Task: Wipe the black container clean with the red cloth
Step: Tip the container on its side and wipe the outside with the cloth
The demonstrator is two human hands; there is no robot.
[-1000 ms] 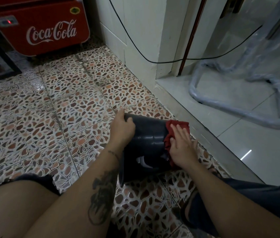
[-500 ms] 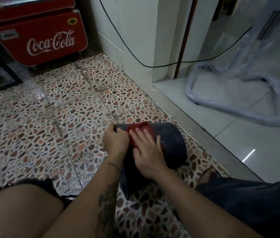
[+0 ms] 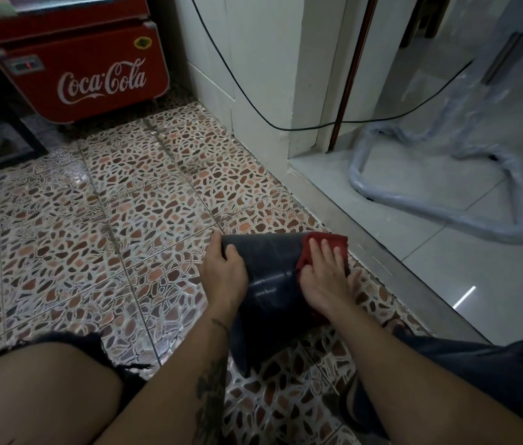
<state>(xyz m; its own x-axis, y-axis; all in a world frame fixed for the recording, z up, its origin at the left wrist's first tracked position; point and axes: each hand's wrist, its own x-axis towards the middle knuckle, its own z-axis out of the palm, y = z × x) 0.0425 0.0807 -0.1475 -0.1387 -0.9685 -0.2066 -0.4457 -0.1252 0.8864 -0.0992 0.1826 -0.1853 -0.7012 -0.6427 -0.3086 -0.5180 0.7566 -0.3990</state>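
A floor of glossy pebble-pattern tiles in brown, pink and white (image 3: 99, 226) fills most of the view, giving way at a grey threshold strip (image 3: 391, 268) to pale smooth tiles at three o'clock. At eleven o'clock stands a red Coca-Cola cooler with white lettering (image 3: 93, 78). A white tiled wall corner (image 3: 253, 75) rises at twelve o'clock, with a thin black cable (image 3: 247, 101) looping across it. At two o'clock a bent tube frame wrapped in clear plastic film (image 3: 446, 216) lies on the pale tiles.

Just below the centre, the black plastic container (image 3: 269, 284) lies tipped on its side over the patterned floor, held between the person's knees. Its long axis runs roughly from six o'clock to twelve o'clock, tilted a little toward one; which end is the open mouth cannot be told. The curved outer wall faces up.

The left hand (image 3: 226, 274) is closed on the container's far left edge at about ten o'clock of the body, thumb over the top and fingers behind. The right hand (image 3: 324, 277) lies flat with fingers spread, pressing the crumpled red cloth (image 3: 334, 244) against the container's right side near its far end, at about two o'clock of the body. Only the cloth's upper folds show past the fingers.
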